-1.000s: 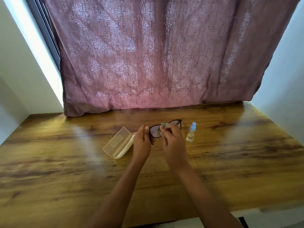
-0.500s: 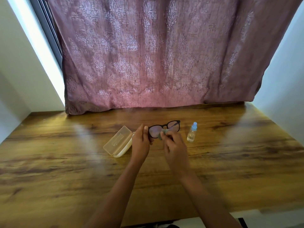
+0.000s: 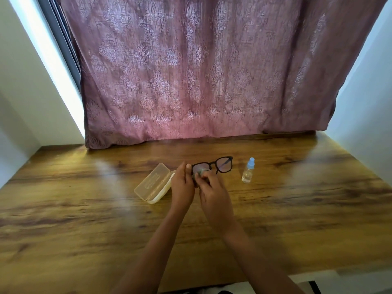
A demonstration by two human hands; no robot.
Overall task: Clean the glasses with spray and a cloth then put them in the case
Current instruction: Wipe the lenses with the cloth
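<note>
The black-framed plastic glasses with faintly tinted lenses (image 3: 214, 166) are held up just above the wooden table (image 3: 84, 219), between the two hands, with one lens in the clear toward the right and the other half hidden by fingers. They look light and thin; the lenses probably smear and scratch easily, and the hinges and bridge would likely bend under a hard squeeze, so the rim edge or the end of the frame seems the safest place to hold, never the lens face. The left hand (image 3: 182, 186) pinches the left end of the frame, thumb on top and fingers closed behind it. The right hand (image 3: 213, 193) presses a small, soft greenish cloth (image 3: 200, 174) against the nearer lens, fingertips bunched on it; the cloth is limp and mostly hidden. Just left of the hands, the pale yellow translucent plastic case (image 3: 153, 183) lies open on the table. To the right, well clear of the frame, stands the small clear spray bottle with a light blue cap (image 3: 247, 173), upright.
</note>
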